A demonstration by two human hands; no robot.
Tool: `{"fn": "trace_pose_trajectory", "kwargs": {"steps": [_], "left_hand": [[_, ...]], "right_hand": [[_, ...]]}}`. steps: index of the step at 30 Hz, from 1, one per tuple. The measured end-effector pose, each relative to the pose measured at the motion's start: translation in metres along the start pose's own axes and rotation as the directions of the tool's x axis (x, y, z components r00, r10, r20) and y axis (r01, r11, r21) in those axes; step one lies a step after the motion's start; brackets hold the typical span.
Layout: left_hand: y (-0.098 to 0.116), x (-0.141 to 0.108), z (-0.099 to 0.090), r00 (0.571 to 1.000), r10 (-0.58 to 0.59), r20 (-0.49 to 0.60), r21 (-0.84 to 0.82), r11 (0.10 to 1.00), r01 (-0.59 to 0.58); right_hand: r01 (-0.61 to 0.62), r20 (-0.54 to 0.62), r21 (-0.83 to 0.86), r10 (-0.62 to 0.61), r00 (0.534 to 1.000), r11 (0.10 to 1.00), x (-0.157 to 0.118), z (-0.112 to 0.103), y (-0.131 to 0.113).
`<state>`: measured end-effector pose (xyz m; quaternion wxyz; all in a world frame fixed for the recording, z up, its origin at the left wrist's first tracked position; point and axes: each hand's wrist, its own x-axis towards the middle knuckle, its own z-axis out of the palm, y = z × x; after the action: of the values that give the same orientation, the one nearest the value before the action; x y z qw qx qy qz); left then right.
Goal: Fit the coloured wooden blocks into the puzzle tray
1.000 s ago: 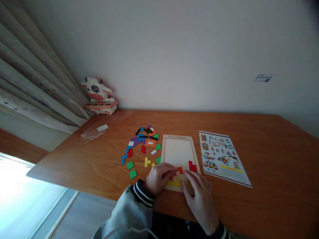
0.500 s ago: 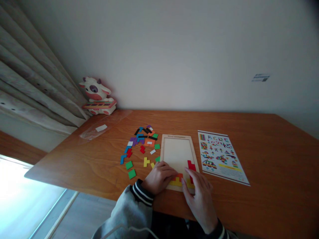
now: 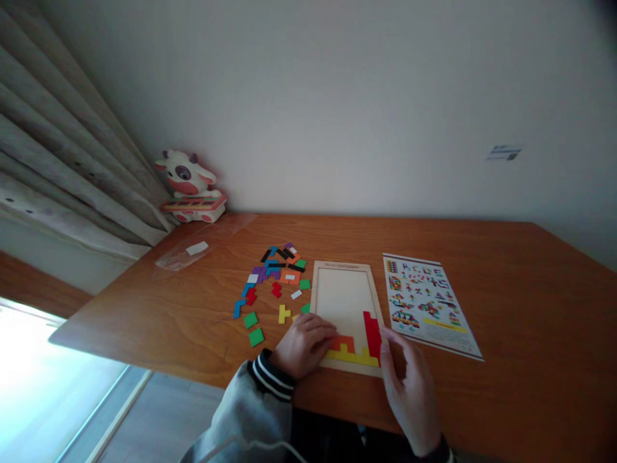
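Note:
A shallow wooden puzzle tray (image 3: 345, 265) lies near the table's front edge. Yellow pieces (image 3: 359, 358) line its near end, an orange piece (image 3: 344, 342) sits above them, and red pieces (image 3: 372, 333) stand along the right side. My left hand (image 3: 304, 345) rests over the tray's near left corner, its fingers bent together beside the orange piece; whatever lies under them is hidden. At the right rim is my right hand (image 3: 409, 379), thumb and index finger apart next to the red pieces, holding nothing.
Loose coloured pieces (image 3: 256, 336) are spread left of the tray. A printed pattern sheet (image 3: 429, 302) lies to the right. Further back on the left are a clear plastic bag (image 3: 178, 259) and a cow toy (image 3: 190, 186) by the curtain.
My right hand has moved right, off the tray's near end to its right rim, uncovering the yellow and red pieces. My left hand has shifted slightly left.

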<state>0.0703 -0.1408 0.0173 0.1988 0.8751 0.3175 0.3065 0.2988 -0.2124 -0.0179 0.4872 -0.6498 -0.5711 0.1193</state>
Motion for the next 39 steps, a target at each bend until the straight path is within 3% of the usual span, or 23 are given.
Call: {"fn": "trace_pose_trajectory", "kwargs": {"steps": [5, 9, 13, 17, 22, 27, 33, 39], "left_hand": [[-0.011, -0.022, -0.023, 0.987, -0.118, -0.110, 0.112, 0.985, 0.130], [-0.028, -0.047, -0.047, 0.955, -0.193, -0.224, 0.282, 0.926, 0.253], [-0.048, -0.071, -0.067, 0.942, -0.227, -0.249, 0.378, 0.872, 0.310], [-0.061, -0.084, -0.074, 0.924, -0.266, -0.274, 0.411, 0.837, 0.362], [-0.060, -0.074, -0.079, 0.944, -0.282, -0.169, 0.427, 0.843, 0.328], [-0.065, -0.048, -0.090, 0.953, -0.268, -0.139, 0.469, 0.830, 0.302], [-0.091, -0.026, -0.076, 0.901, -0.353, -0.254, 0.488, 0.757, 0.434], [-0.100, -0.030, -0.067, 0.921, -0.303, -0.246, 0.374, 0.846, 0.379]], "right_hand": [[-0.112, 0.029, 0.077, 0.110, 0.994, 0.991, 0.001, -0.005, 0.008], [-0.135, 0.063, 0.102, 0.129, 0.990, 0.986, 0.000, -0.003, 0.010], [-0.144, 0.082, 0.106, 0.136, 0.987, 0.984, -0.001, -0.002, 0.011], [-0.144, 0.095, 0.103, 0.134, 0.986, 0.984, -0.001, -0.002, 0.013], [-0.135, 0.080, 0.087, 0.128, 0.989, 0.987, 0.000, -0.001, 0.013], [-0.133, 0.093, 0.101, 0.124, 0.988, 0.986, -0.001, -0.001, 0.014], [-0.164, 0.088, 0.110, 0.155, 0.984, 0.980, -0.001, -0.002, 0.010], [-0.170, 0.097, 0.122, 0.159, 0.983, 0.978, -0.001, -0.002, 0.008]]}}
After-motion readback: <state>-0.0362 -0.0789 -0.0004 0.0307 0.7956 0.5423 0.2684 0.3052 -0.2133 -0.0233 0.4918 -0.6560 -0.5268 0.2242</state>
